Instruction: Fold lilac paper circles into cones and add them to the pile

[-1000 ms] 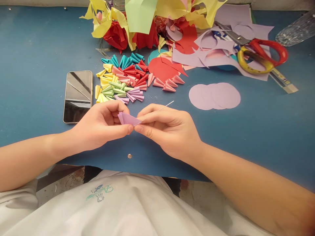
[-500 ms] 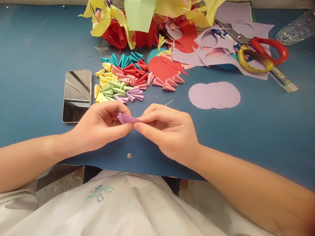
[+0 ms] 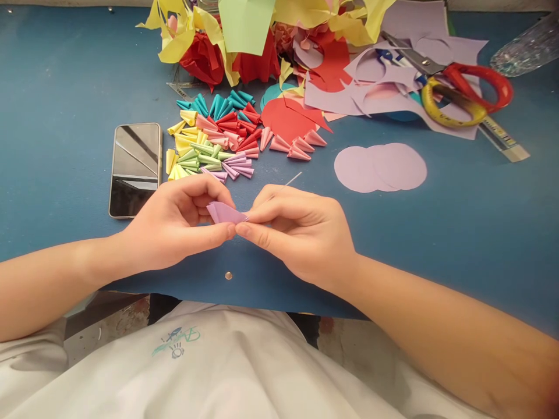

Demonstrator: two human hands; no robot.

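My left hand (image 3: 183, 224) and my right hand (image 3: 301, 230) meet over the near part of the blue table (image 3: 65, 105). Both pinch a small piece of lilac paper (image 3: 225, 213) that is rolled into a cone shape. The right hand's fingers also hold a thin needle-like stick (image 3: 292, 180) whose tip points away to the upper right. Just beyond my hands lies a heap of small rolled paper cones (image 3: 218, 137) in teal, red, yellow, green, pink and lilac.
A phone (image 3: 134, 169) lies face up left of the cones. Two overlapping lilac paper circles (image 3: 379, 167) lie to the right. At the back are paper scraps (image 3: 332, 52), red-and-yellow scissors (image 3: 463, 93), a ruler (image 3: 502, 142) and a clear bottle (image 3: 528, 49).
The lilac paper has been rolled tighter between my fingers. The stick's visible tip has become shorter. Both hands stay in the same spot.
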